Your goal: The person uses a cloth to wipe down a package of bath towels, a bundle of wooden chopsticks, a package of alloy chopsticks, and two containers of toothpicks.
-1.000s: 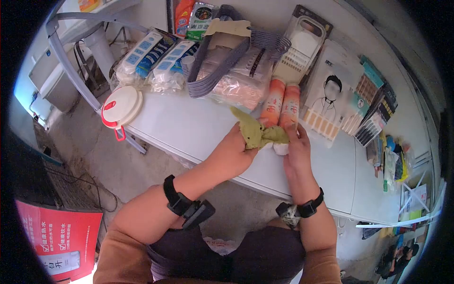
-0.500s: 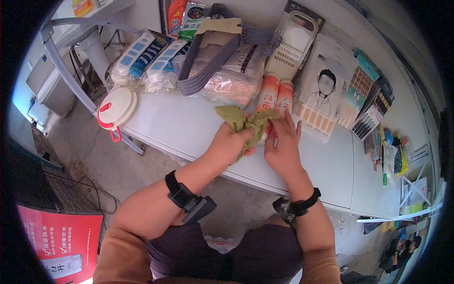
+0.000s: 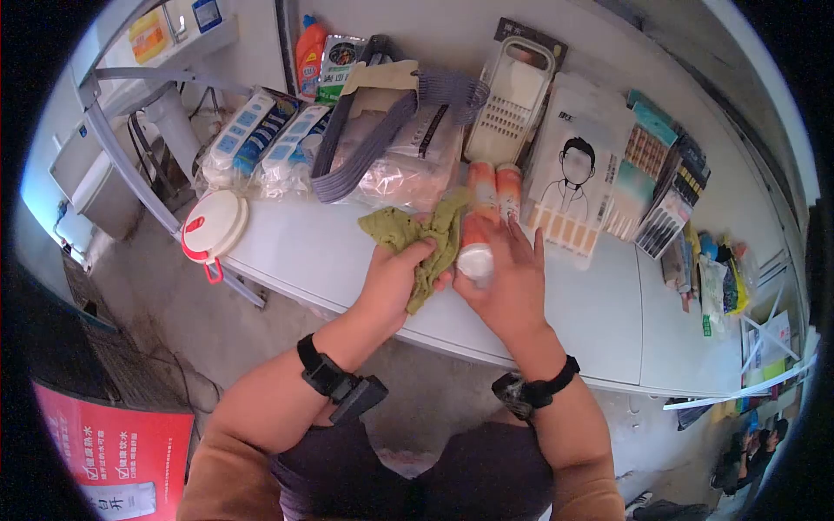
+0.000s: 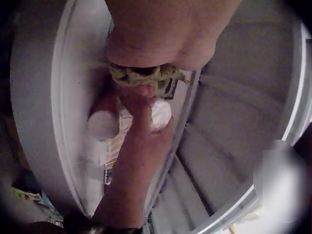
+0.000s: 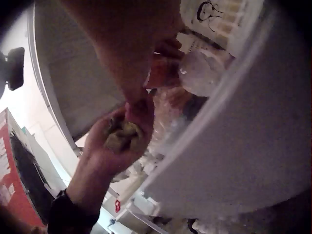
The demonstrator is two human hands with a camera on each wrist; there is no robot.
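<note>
Bunched green cloth (image 3: 393,229) is gripped by my left hand (image 3: 391,280), its folds hanging on both sides of the thumb. Just to the right, my right hand (image 3: 508,291) has its thumb and fingers around an orange bottle with a white end (image 3: 475,260); its fingers hide part of the body. Orange printed bottles (image 3: 509,189) show beyond those fingers. In the left wrist view, one white end (image 4: 161,114) is against the right hand (image 4: 141,141), another (image 4: 103,126) stands apart. The right wrist view shows cloth (image 5: 124,138) inside the left hand (image 5: 105,151).
Along the table's (image 3: 573,304) back lie packaged power strips (image 3: 239,130), a bagged item with grey straps (image 3: 373,148), a white grater (image 3: 512,104), and a face-print pack (image 3: 569,165). A red-and-white lid (image 3: 213,227) sits at the left edge, brush packs (image 3: 673,204) at right.
Both hands have moved left and nearer the body. The right hand has left the cloth and now holds a white-ended bottle; the cloth hangs from the left hand alone. The head view has shifted.
</note>
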